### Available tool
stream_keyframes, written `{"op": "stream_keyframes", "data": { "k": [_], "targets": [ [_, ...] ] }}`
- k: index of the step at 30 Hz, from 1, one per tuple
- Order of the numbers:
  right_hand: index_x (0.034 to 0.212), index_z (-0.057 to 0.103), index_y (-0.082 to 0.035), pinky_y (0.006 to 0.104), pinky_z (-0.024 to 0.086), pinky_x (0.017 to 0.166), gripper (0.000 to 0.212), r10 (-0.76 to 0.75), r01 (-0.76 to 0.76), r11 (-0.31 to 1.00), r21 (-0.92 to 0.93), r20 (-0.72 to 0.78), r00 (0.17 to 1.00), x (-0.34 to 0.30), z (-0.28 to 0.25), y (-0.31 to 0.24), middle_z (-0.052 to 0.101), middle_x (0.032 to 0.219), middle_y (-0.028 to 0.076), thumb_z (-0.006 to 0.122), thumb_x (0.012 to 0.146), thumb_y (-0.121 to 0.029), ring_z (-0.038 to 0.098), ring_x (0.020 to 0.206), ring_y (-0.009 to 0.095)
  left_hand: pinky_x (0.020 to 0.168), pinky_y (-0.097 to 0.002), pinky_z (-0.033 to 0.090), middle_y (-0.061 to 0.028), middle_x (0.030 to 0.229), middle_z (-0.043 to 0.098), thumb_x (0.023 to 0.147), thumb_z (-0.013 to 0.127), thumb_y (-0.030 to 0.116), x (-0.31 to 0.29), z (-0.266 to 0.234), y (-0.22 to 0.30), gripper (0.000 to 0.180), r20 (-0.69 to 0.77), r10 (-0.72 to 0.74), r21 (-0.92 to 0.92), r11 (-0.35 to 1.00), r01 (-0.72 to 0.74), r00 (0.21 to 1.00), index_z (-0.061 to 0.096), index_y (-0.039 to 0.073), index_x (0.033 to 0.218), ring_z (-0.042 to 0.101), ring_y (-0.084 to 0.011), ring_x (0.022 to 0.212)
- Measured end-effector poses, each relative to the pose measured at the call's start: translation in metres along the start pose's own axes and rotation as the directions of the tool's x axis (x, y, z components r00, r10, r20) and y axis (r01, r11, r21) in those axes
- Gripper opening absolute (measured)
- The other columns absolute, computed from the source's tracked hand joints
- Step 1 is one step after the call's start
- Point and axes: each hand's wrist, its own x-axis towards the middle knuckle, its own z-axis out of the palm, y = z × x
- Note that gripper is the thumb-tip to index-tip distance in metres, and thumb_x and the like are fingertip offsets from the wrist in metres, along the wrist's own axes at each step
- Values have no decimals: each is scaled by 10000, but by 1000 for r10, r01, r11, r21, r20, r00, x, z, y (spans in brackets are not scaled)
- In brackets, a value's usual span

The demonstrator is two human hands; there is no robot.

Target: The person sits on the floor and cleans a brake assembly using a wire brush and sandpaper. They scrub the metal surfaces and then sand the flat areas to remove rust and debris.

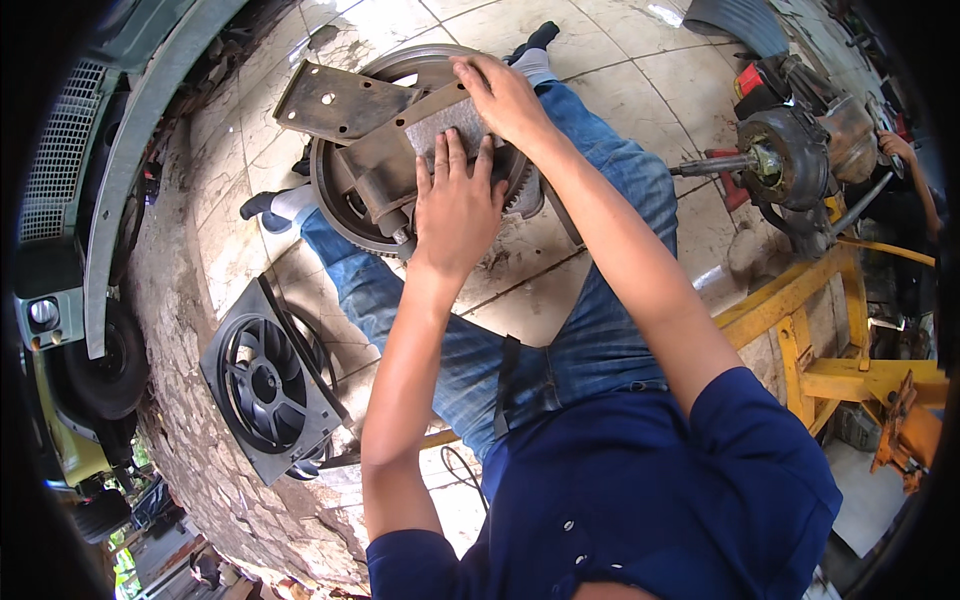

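Note:
A heavy, rusty metal bracket (375, 160) lies across a round toothed flywheel (328, 200) on the floor between my legs. On the bracket's flat face is a rough grey sheet (428, 128), whose material I cannot make out. My left hand (455, 215) is open, its spread fingers lying flat on the sheet's near part. At the bracket's far right end, my right hand (503, 100) is closed over the edge; its thumb is partly hidden. A flat plate with holes (340, 103) extends from the bracket toward the far left.
A black radiator fan (262, 385) in its shroud lies at my left. On the right, a large greasy metal assembly with a shaft (785, 155) stands near a yellow steel frame (850, 380). Another person's hand (897, 148) shows at the far right. A vehicle front (60, 160) lines the left.

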Motion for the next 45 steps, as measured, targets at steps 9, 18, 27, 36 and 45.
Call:
{"op": "stream_keyframes", "data": {
  "k": [9,18,27,36,45],
  "targets": [
    [1241,636,-57,390,500,925,393,5,-4,999,-36,26,1000,5,1,5,698,1127,160,487,1030,-354,659,1079,304,1108,-532,363,-278,1435,461,950,539,207,15,13,-7,486,-73,-49,10,999,50,996,490,57,1410,421,-385,1376],
    [1157,657,-49,448,505,850,428,-46,46,999,-6,-10,999,5,5,8,693,1028,191,477,1016,-410,648,1001,384,1118,-545,344,-278,1439,460,952,540,189,21,3,-15,535,-18,-54,-168,985,50,998,418,15,1443,430,-390,1370],
    [1156,657,-60,457,496,861,427,-23,23,1000,22,22,999,4,4,9,681,1050,201,454,1025,-412,623,1011,413,1115,-585,321,-328,1419,452,934,582,268,5,2,0,594,15,-25,-52,998,26,1000,424,-9,1434,428,-423,1361],
    [1235,638,-73,397,494,920,422,-1,2,1000,-10,54,999,4,1,5,707,1102,134,388,1057,-364,651,1077,304,1113,-588,325,-325,1402,473,929,600,364,14,-9,-1,630,76,-57,-28,998,60,995,443,22,1435,429,-424,1362],
    [1149,665,-49,427,510,882,435,-7,7,999,34,9,1000,2,0,2,713,1076,141,403,1045,-381,662,1033,332,1114,-554,343,-366,1418,424,936,595,388,7,-15,-1,618,147,-31,-104,993,47,989,470,20,1417,390,-457,1377]
  ]
}}
